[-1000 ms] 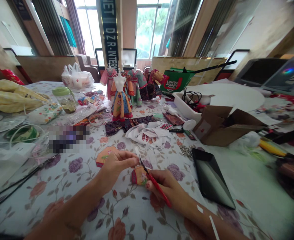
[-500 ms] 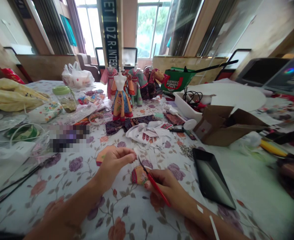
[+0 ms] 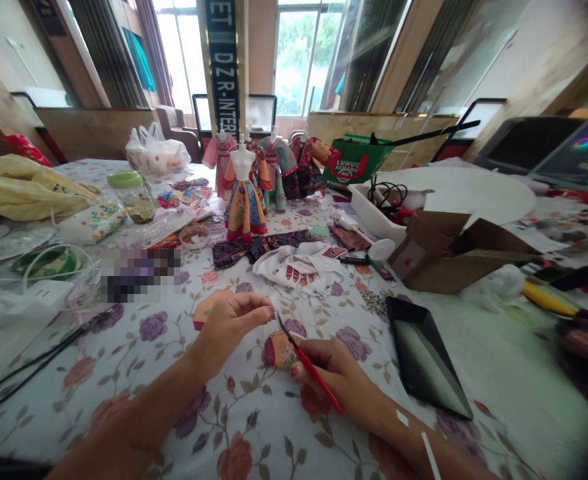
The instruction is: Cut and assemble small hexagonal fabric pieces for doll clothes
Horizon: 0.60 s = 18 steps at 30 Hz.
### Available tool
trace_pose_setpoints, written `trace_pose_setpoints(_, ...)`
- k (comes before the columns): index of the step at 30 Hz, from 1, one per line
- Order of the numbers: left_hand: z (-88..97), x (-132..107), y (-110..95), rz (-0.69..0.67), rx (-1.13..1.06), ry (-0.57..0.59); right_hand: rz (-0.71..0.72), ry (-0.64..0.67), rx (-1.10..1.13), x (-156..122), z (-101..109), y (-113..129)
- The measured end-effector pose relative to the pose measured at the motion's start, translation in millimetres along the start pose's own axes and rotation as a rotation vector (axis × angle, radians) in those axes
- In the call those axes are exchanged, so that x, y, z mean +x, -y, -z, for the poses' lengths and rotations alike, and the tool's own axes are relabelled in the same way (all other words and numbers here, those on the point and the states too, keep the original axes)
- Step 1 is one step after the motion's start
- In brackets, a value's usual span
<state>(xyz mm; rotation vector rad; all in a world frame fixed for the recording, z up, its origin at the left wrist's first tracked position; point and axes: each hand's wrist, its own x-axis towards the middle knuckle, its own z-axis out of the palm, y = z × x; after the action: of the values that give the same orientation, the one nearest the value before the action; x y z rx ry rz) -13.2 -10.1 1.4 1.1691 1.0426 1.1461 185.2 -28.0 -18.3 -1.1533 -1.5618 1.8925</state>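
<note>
Forearms [image 3: 159, 400] converge, left hand [image 3: 224, 330] pinched, contents unclear, right hand [image 3: 337, 367] gripping red tool [image 3: 320, 381].

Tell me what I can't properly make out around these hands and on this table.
All in the head view:
Left hand: anything pinched between its fingertips is too small to tell.
Far orange piece: partly hidden by that hand.
Near orange piece: its right end is hidden by the right hand.
Red-handled tool: its grip is partly covered by the same hand.
Cardboard box: its flaps hide the inside.
Pixelated patch: blocks mask what lies there.
</note>
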Motion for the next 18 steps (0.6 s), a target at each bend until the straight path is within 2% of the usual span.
trace_pose_setpoints(18,0.2,-0.5,-3.8,0.002,0.04,0.007,-0.017,0.004,0.056,0.1,-1.0,-1.3)
